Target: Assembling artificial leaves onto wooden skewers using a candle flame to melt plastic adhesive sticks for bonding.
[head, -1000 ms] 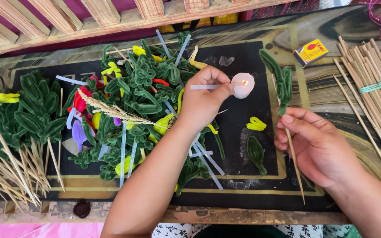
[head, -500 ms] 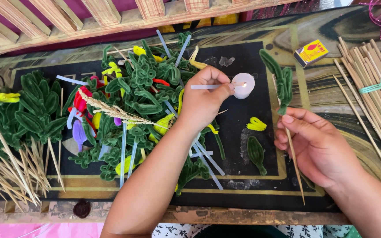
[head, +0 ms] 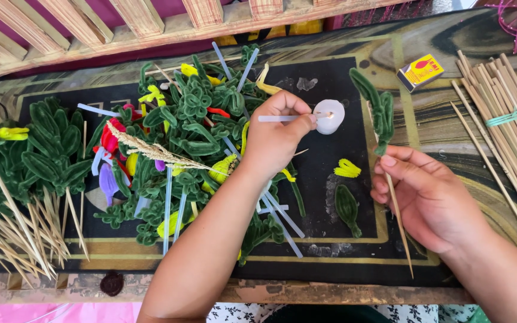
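My left hand (head: 279,134) pinches a thin white glue stick (head: 279,118) and holds its tip over a small white candle (head: 330,116) on the dark mat (head: 330,251). My right hand (head: 429,200) grips a thin wooden skewer (head: 399,224) that carries green pipe-cleaner leaves (head: 378,110) at its upper end. A loose green leaf (head: 347,206) and a small yellow pipe-cleaner piece (head: 347,168) lie on the mat between my hands.
A heap of green, yellow and red pipe-cleaner shapes with pale sticks (head: 192,137) fills the mat's left half. Finished green stems on skewers (head: 25,179) lie far left. A bundle of skewers (head: 504,119) and a yellow matchbox (head: 421,72) sit right. A wooden slatted rail (head: 151,24) runs behind.
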